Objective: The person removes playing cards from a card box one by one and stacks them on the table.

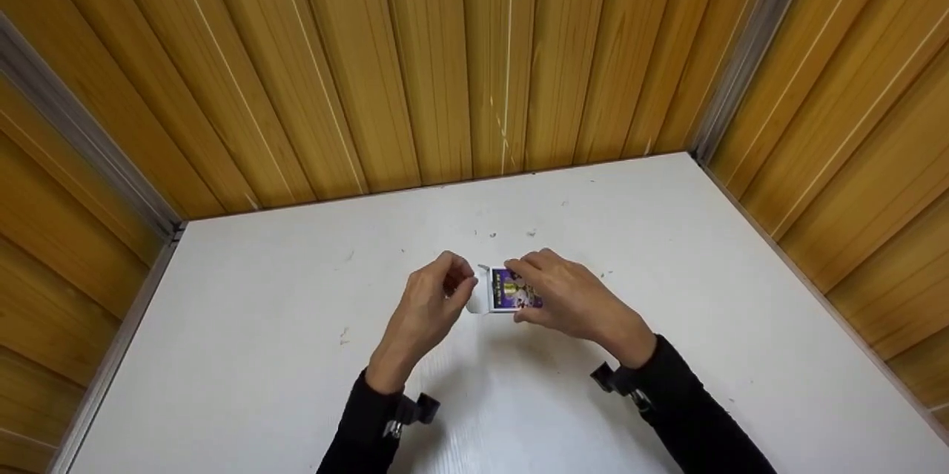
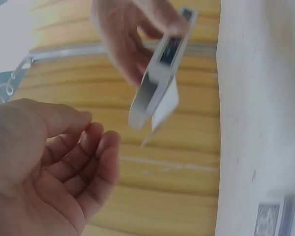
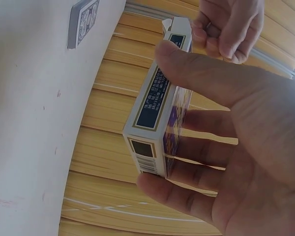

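My right hand [image 1: 574, 300] grips a small playing-card box [image 1: 508, 290] between thumb and fingers, its purple printed face showing in the head view. In the right wrist view the thumb presses a dark, lettered narrow side, and a barcode marks the near end of the card box [image 3: 147, 160]. The far end is open, with white flaps [image 2: 164, 105] sticking out in the left wrist view. Just beside that end is my left hand [image 1: 426, 300], fingers loosely curled and thumb near the index fingertip. Nothing shows between its fingers, which are apart from the flaps in the left wrist view.
A deck of playing cards [image 3: 83, 22] with a patterned back lies on the white table [image 1: 282, 355]. Wood-patterned panel walls [image 1: 422, 66] stand along the table's back and sides. Small dark marks dot the tabletop.
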`<state>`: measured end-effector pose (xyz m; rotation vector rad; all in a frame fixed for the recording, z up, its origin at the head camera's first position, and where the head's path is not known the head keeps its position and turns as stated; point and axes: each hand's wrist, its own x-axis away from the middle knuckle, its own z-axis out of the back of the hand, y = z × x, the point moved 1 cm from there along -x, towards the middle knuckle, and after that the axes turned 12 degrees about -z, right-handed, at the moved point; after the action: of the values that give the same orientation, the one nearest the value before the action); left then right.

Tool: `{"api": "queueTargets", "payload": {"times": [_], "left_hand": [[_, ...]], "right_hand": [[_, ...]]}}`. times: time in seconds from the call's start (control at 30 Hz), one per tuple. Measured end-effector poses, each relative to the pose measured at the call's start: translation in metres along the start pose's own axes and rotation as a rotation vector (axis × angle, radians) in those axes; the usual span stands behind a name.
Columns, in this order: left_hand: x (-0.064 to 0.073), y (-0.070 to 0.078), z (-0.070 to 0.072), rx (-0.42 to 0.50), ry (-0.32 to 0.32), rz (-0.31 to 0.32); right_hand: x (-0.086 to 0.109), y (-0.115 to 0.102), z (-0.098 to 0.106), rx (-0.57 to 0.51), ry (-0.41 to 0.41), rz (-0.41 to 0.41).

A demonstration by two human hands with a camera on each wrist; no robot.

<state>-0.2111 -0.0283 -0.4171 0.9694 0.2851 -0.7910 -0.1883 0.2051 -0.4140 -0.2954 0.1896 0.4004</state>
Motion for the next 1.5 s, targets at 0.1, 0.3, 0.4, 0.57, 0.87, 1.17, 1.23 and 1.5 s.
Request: {"api": "queueTargets", "payload": {"times": [0.1,0.3,0.4,0.57,0.87,1.17,1.23,1.5], "left_hand": [[0.0,0.003,-0.008,0.03,-0.011,0.011],[0.001,0.0,-0.017,0.032,-0.031,0.089],[0.001,-0.004,-0.019,0.057,-0.046,0.14],[0.001,-0.01,-0.022,0.127,-0.076,0.205],[0.001,-0.017,-0.026,0.154,-0.071,0.223],[0.003,-0.019,-0.026,0.211,-0.09,0.269],[0.004,-0.02,-0.025,0.237,-0.095,0.27],[0.002,-0.023,-0.02,0.305,-0.057,0.269]], "right_hand": [[0.001,-0.001,0.001,-0.005,0.013,0.014],[0.002,-0.004,0.003,-0.003,0.03,0.036],[0.002,-0.005,0.004,-0.002,0.036,0.045],[0.002,-0.005,0.004,0.018,0.044,0.061],[0.003,-0.007,0.003,0.039,0.05,0.089],[0.003,-0.007,-0.002,0.043,0.053,0.102],[0.003,-0.007,-0.003,0.049,0.058,0.107],[0.002,-0.005,-0.001,0.041,0.061,0.085]]}}
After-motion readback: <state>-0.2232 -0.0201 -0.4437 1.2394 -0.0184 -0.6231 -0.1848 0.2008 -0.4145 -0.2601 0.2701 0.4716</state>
